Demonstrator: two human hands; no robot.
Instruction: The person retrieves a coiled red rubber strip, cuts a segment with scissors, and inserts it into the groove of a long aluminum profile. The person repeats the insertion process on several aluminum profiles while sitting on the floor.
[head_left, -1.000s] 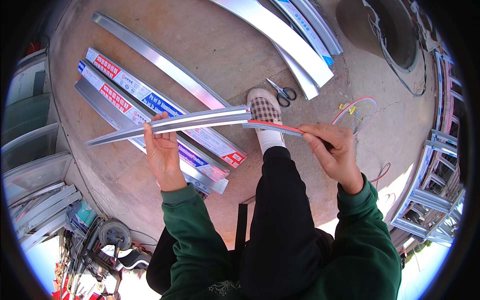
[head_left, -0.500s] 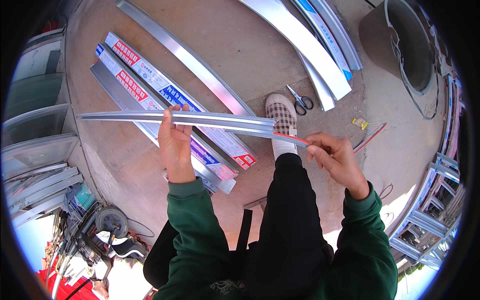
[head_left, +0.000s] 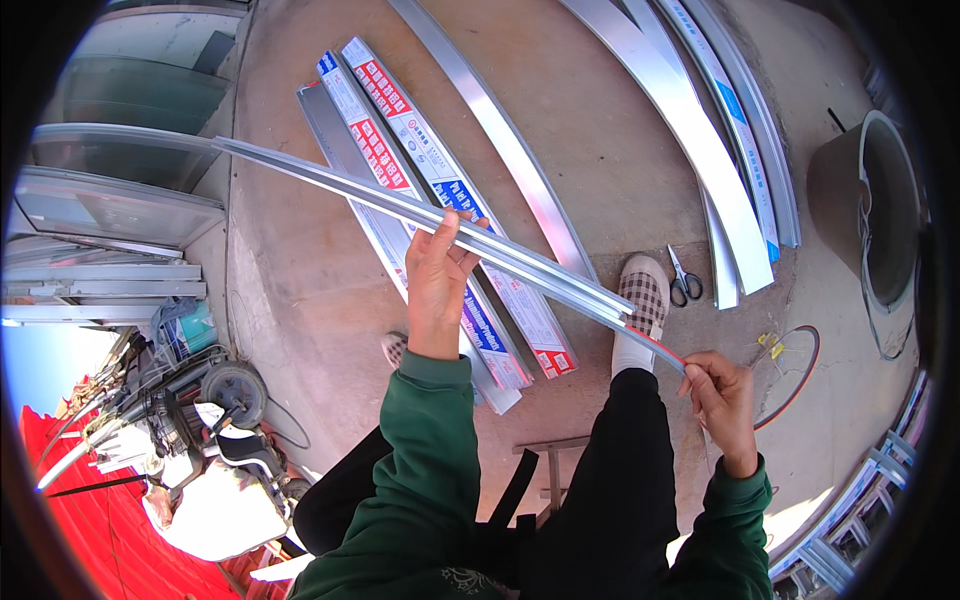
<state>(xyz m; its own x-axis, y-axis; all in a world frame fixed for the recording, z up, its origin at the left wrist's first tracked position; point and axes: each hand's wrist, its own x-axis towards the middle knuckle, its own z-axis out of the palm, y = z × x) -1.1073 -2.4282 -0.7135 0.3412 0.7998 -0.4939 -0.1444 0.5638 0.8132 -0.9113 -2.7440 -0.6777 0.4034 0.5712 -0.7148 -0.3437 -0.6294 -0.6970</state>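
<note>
My left hand is closed around a long silver aluminium profile, which slants from upper left down to the right. From the profile's right end comes a thin grey sealing strip with a red edge. My right hand pinches this strip between thumb and fingers, a short way from the profile's end. Beyond that hand, the rest of the strip curves in a loop above the floor. Black-handled scissors lie beside my checked slipper.
Under the raised profile lie wrapped aluminium profiles with printed film. A bare profile and several more rest farther off. At the right stands a grey bucket. Glass panels lean at the left, near a wheeled machine.
The profile now tilts more steeply down to the right. My right hand has moved lower, and a longer stretch of strip shows between it and the profile. The whole view has shifted.
</note>
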